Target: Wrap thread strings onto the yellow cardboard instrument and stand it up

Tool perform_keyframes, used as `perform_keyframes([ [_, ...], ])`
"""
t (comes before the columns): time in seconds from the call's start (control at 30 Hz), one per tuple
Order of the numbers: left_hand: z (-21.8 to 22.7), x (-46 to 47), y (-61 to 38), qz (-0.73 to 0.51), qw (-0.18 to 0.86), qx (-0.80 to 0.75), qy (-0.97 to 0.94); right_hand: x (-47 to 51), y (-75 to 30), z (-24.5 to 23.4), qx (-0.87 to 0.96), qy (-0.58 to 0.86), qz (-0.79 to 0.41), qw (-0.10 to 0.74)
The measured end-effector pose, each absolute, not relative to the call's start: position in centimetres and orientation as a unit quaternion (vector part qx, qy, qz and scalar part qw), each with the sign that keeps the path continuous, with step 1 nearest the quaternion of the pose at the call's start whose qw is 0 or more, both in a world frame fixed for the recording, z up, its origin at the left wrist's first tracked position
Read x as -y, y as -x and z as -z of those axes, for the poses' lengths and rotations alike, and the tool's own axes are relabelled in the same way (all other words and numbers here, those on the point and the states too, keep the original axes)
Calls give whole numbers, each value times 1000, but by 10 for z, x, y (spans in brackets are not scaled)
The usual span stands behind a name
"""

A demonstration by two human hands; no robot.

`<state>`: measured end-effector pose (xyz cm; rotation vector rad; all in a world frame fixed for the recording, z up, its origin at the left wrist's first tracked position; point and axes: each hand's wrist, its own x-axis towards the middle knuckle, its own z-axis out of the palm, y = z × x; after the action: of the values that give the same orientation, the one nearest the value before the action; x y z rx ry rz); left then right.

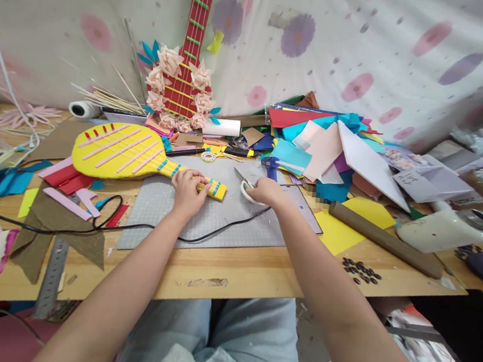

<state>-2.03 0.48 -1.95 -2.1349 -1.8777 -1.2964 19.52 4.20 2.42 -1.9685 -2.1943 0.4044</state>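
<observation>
Head view, looking down from a seated position onto a cluttered wooden table. Lying flat at centre-left, with the neck over a grey cutting mat: a yellow toy guitar, pink strips on the body, blue bands along the neck. Over that neck, near its right-hand end: left hand, curled from above and grasping; how firmly, cannot tell. Just right of the neck's end, apart from it: right hand, clenched around the pale handles of the scissors, points aimed away from the lap and toward the guitar side. Cannot tell whether parted or together at the blades.

Just behind the right hand: a blue glue gun. Across the mat, on the lap side of the neck: a black cord. Farther back, upright before a flowered cloth: a red toy guitar trimmed with paper flowers.

For a good hold, probably best to press the neck evenly against the mat, without bending it. Wise to tuck the left fingertips well away from the scissor points. Better to leave slack in the cord, away from both wrists, and to mind the glue gun, so near the right knuckles.
</observation>
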Motion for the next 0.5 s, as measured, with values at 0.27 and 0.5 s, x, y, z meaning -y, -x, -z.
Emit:
perform_keyframes([
  [0.27, 24, -4, 19, 405, 8, 611, 680, 1, -213, -56, 791, 596, -124, 58],
  [0.5, 25, -5, 15, 411, -4, 603, 684, 6, -218, -62, 833, 551, -17, -42],
])
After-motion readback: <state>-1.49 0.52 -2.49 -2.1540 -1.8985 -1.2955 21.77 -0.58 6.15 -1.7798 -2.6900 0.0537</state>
